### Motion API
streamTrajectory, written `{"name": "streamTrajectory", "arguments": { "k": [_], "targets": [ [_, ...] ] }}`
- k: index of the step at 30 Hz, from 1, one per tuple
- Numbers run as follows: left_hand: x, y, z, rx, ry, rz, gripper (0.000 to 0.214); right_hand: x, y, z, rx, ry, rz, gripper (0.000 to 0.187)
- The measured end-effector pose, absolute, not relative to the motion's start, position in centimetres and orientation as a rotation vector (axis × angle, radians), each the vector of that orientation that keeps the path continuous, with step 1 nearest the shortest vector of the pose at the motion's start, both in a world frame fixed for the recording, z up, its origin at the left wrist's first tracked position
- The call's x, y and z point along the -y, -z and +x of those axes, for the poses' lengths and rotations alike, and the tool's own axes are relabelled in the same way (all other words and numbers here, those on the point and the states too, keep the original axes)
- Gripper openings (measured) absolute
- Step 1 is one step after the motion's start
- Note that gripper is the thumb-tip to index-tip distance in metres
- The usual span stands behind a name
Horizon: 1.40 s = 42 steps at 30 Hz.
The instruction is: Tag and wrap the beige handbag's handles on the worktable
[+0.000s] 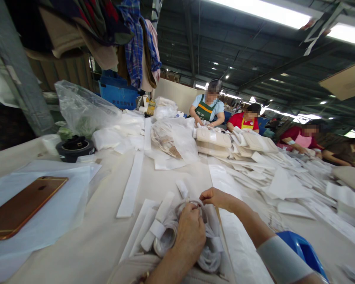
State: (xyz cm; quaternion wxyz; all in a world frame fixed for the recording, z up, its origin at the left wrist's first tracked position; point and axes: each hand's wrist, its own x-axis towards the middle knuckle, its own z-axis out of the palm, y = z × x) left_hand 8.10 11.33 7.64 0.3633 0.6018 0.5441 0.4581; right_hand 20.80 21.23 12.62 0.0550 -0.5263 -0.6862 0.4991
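Note:
Low in the middle of the head view lies a pale beige bag (136, 270), with light straps (165, 238) on top, looped and wrapped in clear film and white paper. My left hand (191, 228) reaches over the bundle, its fingers curled on the top of a wrapped strap (183, 204). From the right, my right hand (215, 197) pinches the same strap close to a small metal fitting. What exactly sits between the fingertips is partly hidden. White foam strips (149, 232) lie beside the bundle on its left.
Left on the table are a phone (26, 205) on white sheets and a black round container (75, 148). Ahead lie a plastic bag (174, 136) and stacked pale pieces (213, 138). White sheets (286, 185) pile up at right, near a blue plastic object (303, 250). Several co-workers sit beyond.

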Motion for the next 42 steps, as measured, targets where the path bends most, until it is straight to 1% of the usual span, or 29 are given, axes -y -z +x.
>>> {"name": "streamTrajectory", "arguments": {
  "k": [6, 10, 17, 23, 27, 31, 34, 42],
  "targets": [
    [-11.1, -9.3, 7.5, -1.363, -1.270, 1.400, 0.018, -21.6, -13.1, 20.8, 2.222, -1.367, -1.544, 0.012],
    [-11.3, -9.4, 7.3, -1.360, -1.290, 1.313, 0.019, -21.3, -12.9, 21.0, 2.249, -1.306, -1.532, 0.012],
    [-11.6, -8.6, 7.5, -1.413, -1.247, 1.182, 0.024, -21.0, -14.0, 20.5, 2.357, -1.255, -1.490, 0.023],
    [-11.7, -9.1, 7.4, -1.462, -1.170, 1.184, 0.025, -20.5, -15.5, 19.5, 2.540, -0.925, -1.476, 0.031],
    [-11.7, -9.3, 7.3, -1.491, -1.134, 1.203, 0.024, -20.1, -15.6, 19.4, 2.589, -0.805, -1.481, 0.030],
    [-11.7, -9.3, 7.2, -1.476, -1.086, 1.226, 0.014, -20.1, -15.5, 19.6, 2.597, -0.772, -1.483, 0.027],
    [-11.8, -9.5, 7.3, -1.460, -1.039, 1.257, 0.022, -20.1, -15.3, 19.7, 2.595, -0.778, -1.484, 0.026],
    [-11.6, -9.9, 7.5, -1.423, -1.062, 1.278, 0.021, -19.9, -15.4, 19.6, 2.584, -0.787, -1.483, 0.024]
  ]
}}
